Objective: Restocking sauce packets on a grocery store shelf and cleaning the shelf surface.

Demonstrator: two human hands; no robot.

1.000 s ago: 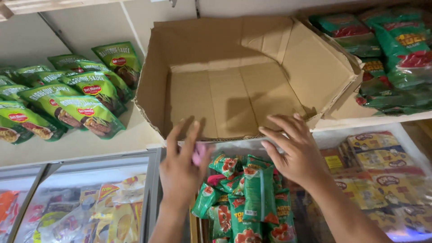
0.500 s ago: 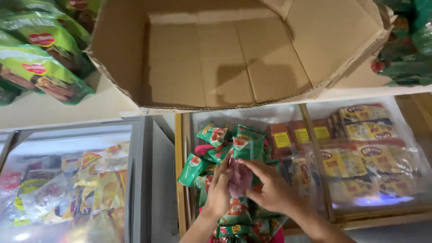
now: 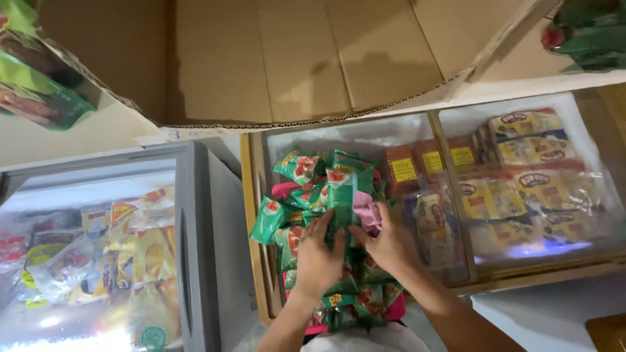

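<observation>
I see my left hand (image 3: pixel 317 257) and right hand (image 3: pixel 389 244) both bare, no rings, gloves or watch, forearms unsleeved down to the frame's six o'clock edge, where a bit of white cloth (image 3: pixel 365 340) shows.

Empty cardboard box (image 3: pixel 313 58) on shelf, glass-topped freezers (image 3: pixel 195 248) holding yellow packets (image 3: pixel 528 150)

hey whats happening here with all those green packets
A person's two hands, the left hand and the right hand, rest on a heap of small green packets piled on a chest freezer's glass lid. A pink cloth shows within the heap. An open, empty cardboard box lies on the shelf above.
</observation>
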